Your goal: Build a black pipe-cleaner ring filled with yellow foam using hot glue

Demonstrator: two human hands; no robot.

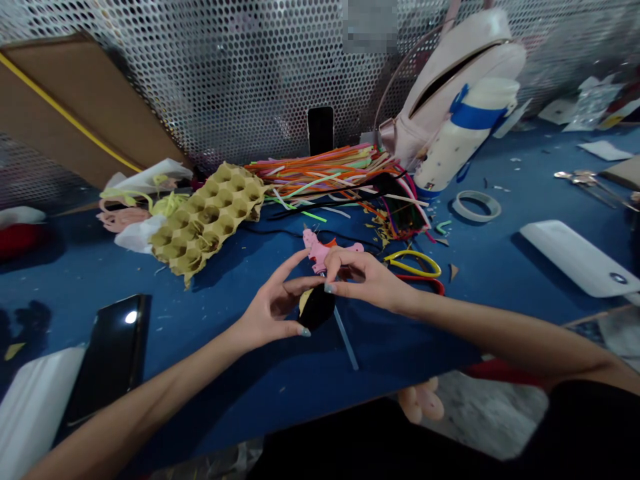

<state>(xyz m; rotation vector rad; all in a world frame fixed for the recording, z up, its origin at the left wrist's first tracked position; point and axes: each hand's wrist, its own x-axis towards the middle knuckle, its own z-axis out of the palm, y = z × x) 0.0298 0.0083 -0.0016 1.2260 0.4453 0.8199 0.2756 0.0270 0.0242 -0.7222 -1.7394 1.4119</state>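
A small black, rounded piece (320, 307) with a pale yellow edge, like a cup cut from an egg carton, is held above the table. My left hand (273, 303) grips it from the left, thumb below and fingers above. With thumb and forefinger pinched together, my right hand (363, 277) touches its upper edge; anything finer between those fingertips is hidden. Just beyond both hands lies a pink glue gun (315, 250), partly covered by the right fingers. A translucent glue stick (347, 340) points toward me from beneath the black piece.
Behind to the left is an egg carton (207, 217); colourful pipe cleaners (320, 170) are heaped at the back. Yellow-handled scissors (415, 261) and a tape roll (476, 206) lie rightward. A bottle (463, 137) leans by a bag (415, 127). A phone (113, 353) is at left.
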